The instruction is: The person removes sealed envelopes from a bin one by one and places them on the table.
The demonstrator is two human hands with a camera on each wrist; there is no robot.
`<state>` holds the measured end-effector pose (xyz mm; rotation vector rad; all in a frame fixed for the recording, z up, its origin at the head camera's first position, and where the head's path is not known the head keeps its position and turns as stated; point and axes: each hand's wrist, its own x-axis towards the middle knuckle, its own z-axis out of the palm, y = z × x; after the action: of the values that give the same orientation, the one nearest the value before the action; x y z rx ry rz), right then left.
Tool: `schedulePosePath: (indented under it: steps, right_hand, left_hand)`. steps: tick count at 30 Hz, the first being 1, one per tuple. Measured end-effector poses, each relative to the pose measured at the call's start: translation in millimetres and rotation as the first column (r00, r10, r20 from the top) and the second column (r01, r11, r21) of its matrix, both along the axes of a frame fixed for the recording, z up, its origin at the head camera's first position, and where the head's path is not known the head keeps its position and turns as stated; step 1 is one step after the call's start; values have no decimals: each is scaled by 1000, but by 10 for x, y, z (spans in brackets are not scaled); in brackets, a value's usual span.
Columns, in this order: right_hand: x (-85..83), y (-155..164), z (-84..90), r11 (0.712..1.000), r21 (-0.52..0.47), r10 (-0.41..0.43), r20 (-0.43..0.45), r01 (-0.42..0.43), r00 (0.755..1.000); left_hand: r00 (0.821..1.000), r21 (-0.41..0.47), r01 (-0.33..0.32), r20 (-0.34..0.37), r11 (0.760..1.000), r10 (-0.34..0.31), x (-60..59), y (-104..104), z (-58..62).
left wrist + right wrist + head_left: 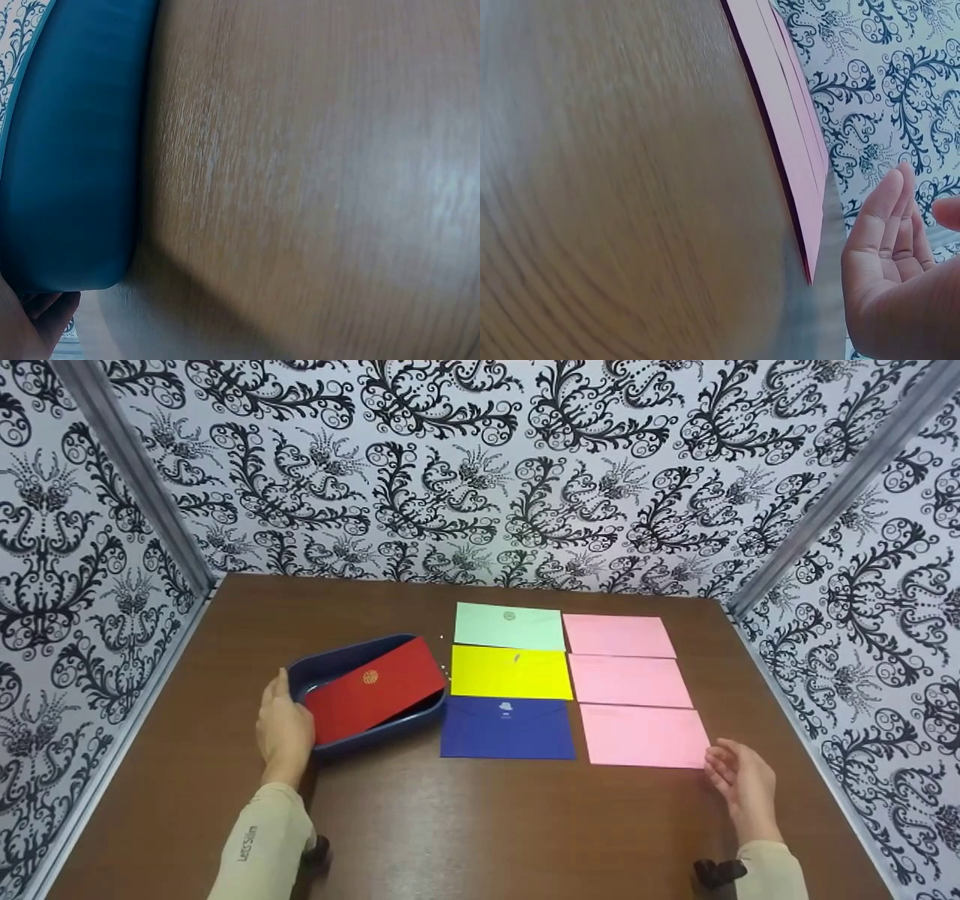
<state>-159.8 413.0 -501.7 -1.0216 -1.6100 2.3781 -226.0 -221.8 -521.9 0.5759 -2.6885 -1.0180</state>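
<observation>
My left hand (286, 729) grips the left end of a dark blue oblong tray (390, 733), its fingers along the outside wall. In the left wrist view the fingers (58, 315) show behind the end of the tray (79, 150); the thumb is mostly out of sight. A red envelope (379, 690) with a round gold emblem lies slanted in the tray, partly over its rim. My right hand (746, 784) holds nothing, its fingers loosely bent by the lower right corner of the nearest pink envelope (645, 736). In the right wrist view its palm (885, 285) faces the camera.
Right of the tray, a mint green envelope (508, 627), a yellow one (511, 673) and a blue one (508, 727) form a column. Beside them lie two more pink envelopes, the far one (619, 636) and the middle one (630, 681). Patterned walls (465, 472) enclose the brown table (487, 825).
</observation>
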Motion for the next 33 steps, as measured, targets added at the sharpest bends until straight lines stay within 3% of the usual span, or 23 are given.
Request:
schedulePosePath:
  steps: [22,27,33]
  right_hand:
    - [-112,-273,35,990,125,73,-11,-71,997]
    - [-134,-355,-7,978,176,120,-62,-107,991]
    - [-157,-445,-13,963,225,162,-46,-147,986]
  left_hand:
    - [1000,16,-1,19,1000,1,-7,-6,4]
    - [1000,15,3,29,1000,-4,-5,-5,3]
    - [1000,12,0,29,1000,0,-9,-9,-1]
